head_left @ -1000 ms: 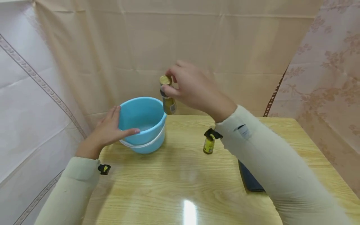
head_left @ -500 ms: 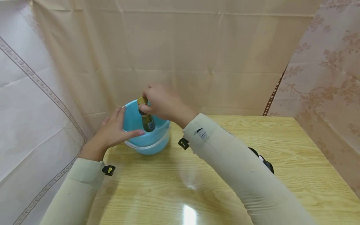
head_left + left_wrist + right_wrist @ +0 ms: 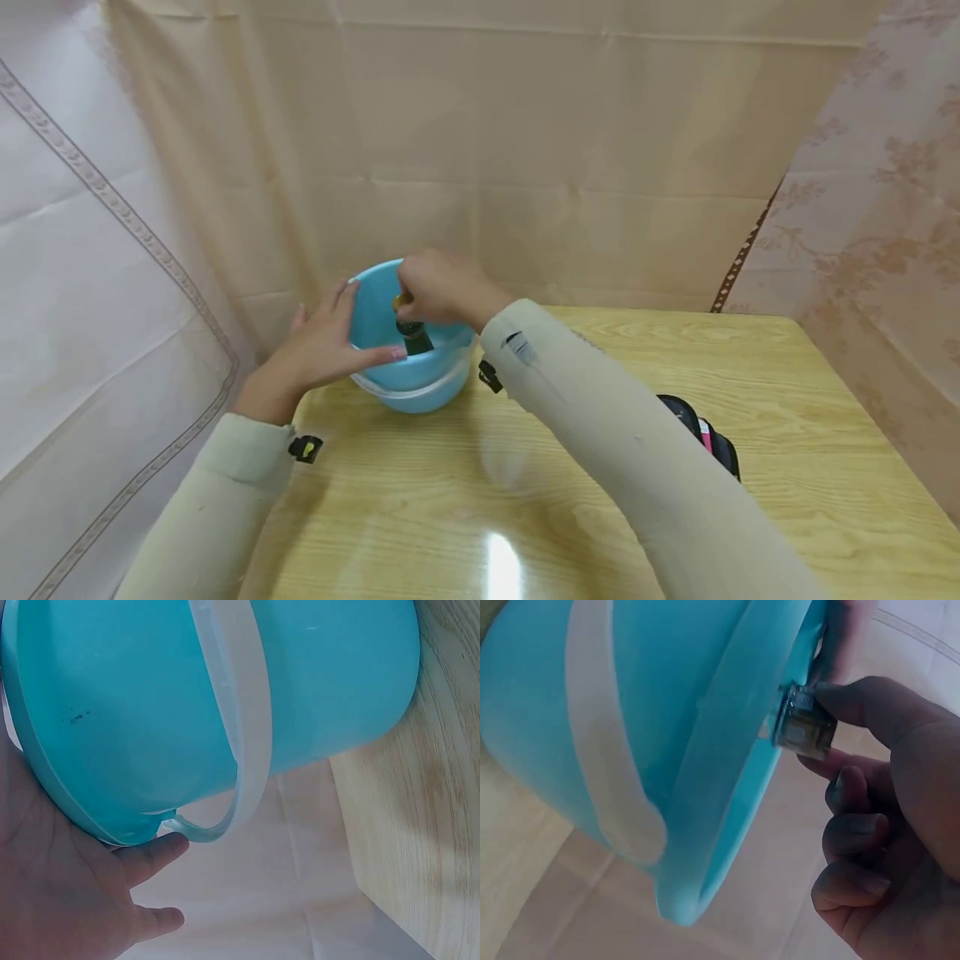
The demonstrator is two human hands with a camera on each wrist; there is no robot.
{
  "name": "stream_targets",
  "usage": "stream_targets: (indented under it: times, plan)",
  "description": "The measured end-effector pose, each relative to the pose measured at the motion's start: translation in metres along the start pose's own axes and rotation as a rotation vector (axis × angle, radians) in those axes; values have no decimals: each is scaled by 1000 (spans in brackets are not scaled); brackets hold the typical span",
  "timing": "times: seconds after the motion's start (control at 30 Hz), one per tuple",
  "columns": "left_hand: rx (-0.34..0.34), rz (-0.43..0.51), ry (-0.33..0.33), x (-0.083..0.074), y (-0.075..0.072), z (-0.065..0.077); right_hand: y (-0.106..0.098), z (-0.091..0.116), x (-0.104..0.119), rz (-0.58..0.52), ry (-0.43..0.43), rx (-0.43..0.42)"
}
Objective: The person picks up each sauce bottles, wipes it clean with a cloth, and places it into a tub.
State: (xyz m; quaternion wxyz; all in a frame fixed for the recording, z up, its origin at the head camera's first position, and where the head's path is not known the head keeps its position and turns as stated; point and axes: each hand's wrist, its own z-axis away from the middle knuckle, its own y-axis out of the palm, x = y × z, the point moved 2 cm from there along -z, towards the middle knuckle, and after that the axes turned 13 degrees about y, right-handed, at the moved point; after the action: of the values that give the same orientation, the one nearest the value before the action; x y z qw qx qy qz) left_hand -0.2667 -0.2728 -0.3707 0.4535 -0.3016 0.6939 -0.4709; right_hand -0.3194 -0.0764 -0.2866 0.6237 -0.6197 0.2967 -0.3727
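Observation:
A light blue bucket (image 3: 423, 396) with a white handle (image 3: 251, 712) stands on the table, seen in all three views. On its left rim rests my left hand (image 3: 318, 350), fingers extended and spread, thumb lying over the near rim. My right hand (image 3: 446, 287) is over the bucket's mouth and pinches a small dark glass bottle (image 3: 417, 339) with a gold cap (image 3: 401, 302) near its top. The bottle tilts, and its lower part is inside the bucket. In the right wrist view the bottle (image 3: 806, 724) sits between thumb and fingers, partly behind the rim.
Dark cases (image 3: 697, 433), one with a pink strip, lie to the right, partly behind the right sleeve (image 3: 592, 417). The wooden table (image 3: 420, 517) reaches back to a beige cloth (image 3: 525, 150). A white cloth (image 3: 90, 275) hangs at left.
My right hand has moved left and down, bringing the bottle from above the bucket's right side into its mouth. My left hand stays on the rim. The right sleeve now hides the small yellow-labelled bottle's spot.

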Motion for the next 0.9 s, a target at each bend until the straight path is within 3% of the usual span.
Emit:
stream_targets:
  times: [0.53,0.9]
  plan:
    - [13,24,3,-9,2,-2,12,-8,-7,199,27,159]
    - [4,35,-6,-8,5,-5,16,-3,-9,241,36,148]
